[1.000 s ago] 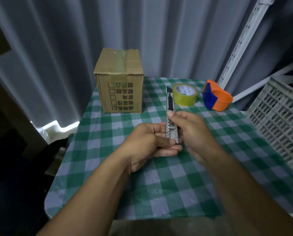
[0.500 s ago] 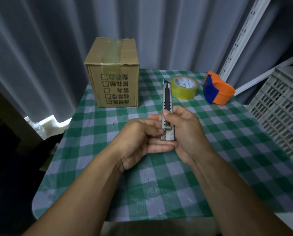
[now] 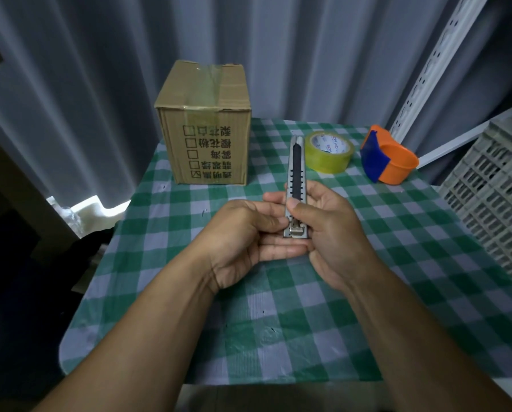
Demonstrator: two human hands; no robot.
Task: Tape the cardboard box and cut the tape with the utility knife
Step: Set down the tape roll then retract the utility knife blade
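I hold a metal utility knife (image 3: 296, 171) upright over the middle of the table, its tip pointing away from me. My right hand (image 3: 329, 230) grips its lower body, thumb pressed on the slider. My left hand (image 3: 246, 236) cups its rear end, fingers under the end cap. A closed cardboard box (image 3: 207, 126) stands at the table's far left, with clear tape along its top seam and down the front. A roll of yellowish tape (image 3: 329, 151) lies flat behind the knife.
An orange and blue tape dispenser (image 3: 388, 159) sits at the far right of the green checked tablecloth (image 3: 278, 322). A grey plastic crate (image 3: 492, 197) stands off the right edge. Grey curtains and a slotted white rail (image 3: 427, 66) rise behind the table.
My view has shifted, so the box and table sit differently in frame. Both hands keep the knife in the same grip; my right thumb has slid slightly down its body.
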